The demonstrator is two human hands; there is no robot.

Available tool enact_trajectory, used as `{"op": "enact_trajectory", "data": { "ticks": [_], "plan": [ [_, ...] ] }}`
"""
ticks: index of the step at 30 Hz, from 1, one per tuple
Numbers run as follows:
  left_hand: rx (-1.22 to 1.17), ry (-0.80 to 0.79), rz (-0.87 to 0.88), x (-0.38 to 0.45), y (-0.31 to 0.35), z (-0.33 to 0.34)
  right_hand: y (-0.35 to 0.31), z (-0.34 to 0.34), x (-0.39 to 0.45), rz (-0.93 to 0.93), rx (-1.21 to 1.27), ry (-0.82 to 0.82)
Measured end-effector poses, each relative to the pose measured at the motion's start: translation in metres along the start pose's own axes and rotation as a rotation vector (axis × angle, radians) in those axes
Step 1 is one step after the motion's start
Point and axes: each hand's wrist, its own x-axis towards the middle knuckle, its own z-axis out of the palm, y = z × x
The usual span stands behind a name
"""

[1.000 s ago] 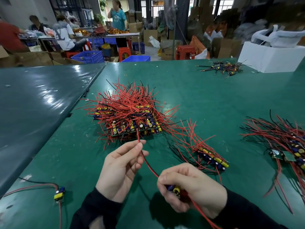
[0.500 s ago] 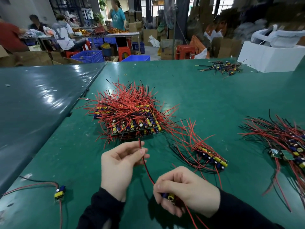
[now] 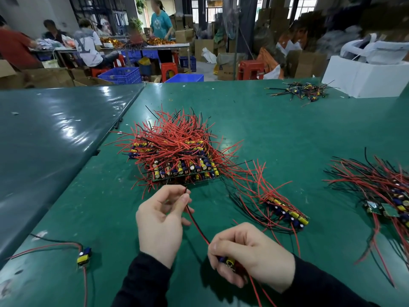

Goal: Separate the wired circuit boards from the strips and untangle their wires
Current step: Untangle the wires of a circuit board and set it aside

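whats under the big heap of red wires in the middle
Strips of circuit boards with yellow and blue parts show at the front edge of the red wire heap; how many lie further under is covered.

A factory assembly floor, probably electronics: green worktables [image 3: 287,134], heaps of wired circuit boards [image 3: 177,156], cardboard boxes [image 3: 228,67], blue crates [image 3: 121,75], seated workers [image 3: 86,45] far left.

Matt green counter [image 3: 276,134] mat, scuffed; beside it a glossy dark sheet [image 3: 55,134]. Red wires [image 3: 177,138] look smooth, plastic-coated; sleeves [image 3: 146,282] black cloth.
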Motion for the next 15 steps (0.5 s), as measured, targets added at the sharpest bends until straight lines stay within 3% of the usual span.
{"op": "enact_trajectory", "data": {
  "ticks": [7,10,15],
  "plan": [
    [-0.298,-0.116,-0.263,0.0079,0.0025,-0.0093,-0.0026,-0.0009,-0.0021,-0.009,0.036,-0.038],
    [-0.298,-0.063,-0.208,0.0074,0.0022,-0.0088,-0.0033,-0.0020,-0.0021,-0.031,0.051,-0.040],
    [-0.098,0.065,0.029,0.0044,-0.0031,-0.0029,0.0007,-0.0008,-0.0002,-0.039,0.032,-0.015]
  ]
}}
